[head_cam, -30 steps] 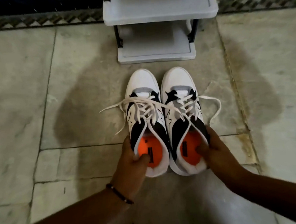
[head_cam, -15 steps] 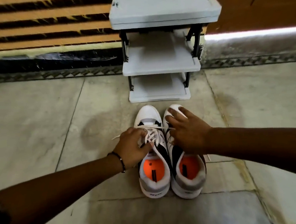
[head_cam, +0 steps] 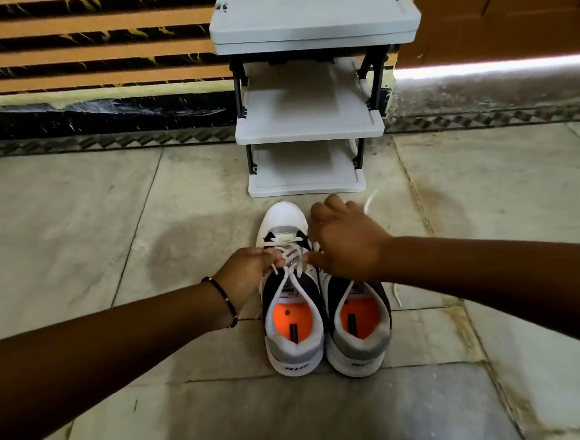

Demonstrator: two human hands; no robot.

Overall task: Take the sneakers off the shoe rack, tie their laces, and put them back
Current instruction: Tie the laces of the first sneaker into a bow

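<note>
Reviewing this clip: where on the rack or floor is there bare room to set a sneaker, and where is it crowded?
All three shelves of the shoe rack show bare. The floor left of the left sneaker is open, and so is the floor right of the right sneaker, apart from loose lace ends. It is crowded over the laces, where the left hand and right hand work.

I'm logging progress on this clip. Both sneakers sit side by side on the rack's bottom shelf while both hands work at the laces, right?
Not quite. The head view shows both sneakers, left and right, side by side on the floor in front of the shoe rack, not on its bottom shelf. The left hand and right hand are at the laces.
</note>
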